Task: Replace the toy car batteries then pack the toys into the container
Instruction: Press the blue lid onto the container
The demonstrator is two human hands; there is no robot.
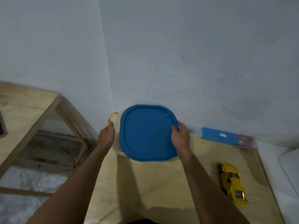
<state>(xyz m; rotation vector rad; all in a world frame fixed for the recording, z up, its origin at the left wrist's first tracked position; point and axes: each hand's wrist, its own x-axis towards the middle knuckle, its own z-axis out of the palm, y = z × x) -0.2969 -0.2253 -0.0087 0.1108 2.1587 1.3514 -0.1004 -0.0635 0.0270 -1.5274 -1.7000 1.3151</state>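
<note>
Gripping the right rim of the blue lid [145,133], the right hand [179,136] has its fingers curled over the raised edge and its thumb on the near side; the lid covers the clear container [117,148], of which only a curved strip of wall shows below the lid's left and near-left edge; whether the lid is pressed home or merely laid on top cannot be told. The left hand [106,135] lies against the container's left wall, back of the hand up, fingers reaching forward along the side; they are partly hidden by the lid's overhang, so whether it clasps the wall or only rests on it cannot be told. Container and lid stand at the far left corner of the table [145,183], close to the wall [178,54]; the yellow toy car [232,183] lies near the right edge, well apart from the container, lengthwise along that edge. A flat clear box with a blue top [218,135] sits along the far edge toward the right corner, blurred; a second wooden table [24,107] stands off to the left.
</note>
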